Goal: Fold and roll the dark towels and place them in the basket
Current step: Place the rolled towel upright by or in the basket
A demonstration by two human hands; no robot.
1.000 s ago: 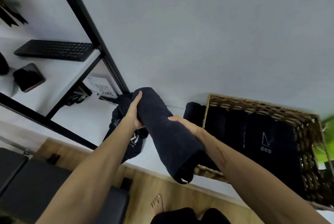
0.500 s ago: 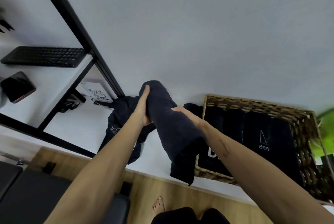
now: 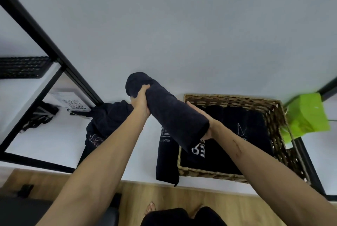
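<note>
I hold a rolled dark towel (image 3: 171,114) in the air with both hands, slanted from upper left to lower right. My left hand (image 3: 141,103) grips its far end. My right hand (image 3: 204,125) cups its near end from the right and underneath, just over the left edge of the wicker basket (image 3: 275,116). Several dark rolled towels (image 3: 242,131) lie side by side inside the basket. Another dark towel (image 3: 166,160) lies on the white table against the basket's left wall, hanging over the table edge. A crumpled pile of dark towels (image 3: 105,121) sits further left.
A black metal shelf frame (image 3: 47,43) rises at left, with a keyboard (image 3: 21,67) on its white shelf and a QR-code card (image 3: 73,104) below. A green object (image 3: 306,116) stands right of the basket. Wooden floor, a bare foot (image 3: 150,209) and a dark bench (image 3: 21,211) lie below.
The rolled towel was lifted and carried right toward the basket. Its loose lower end is now tucked in. The view shifted right, showing the green object.
</note>
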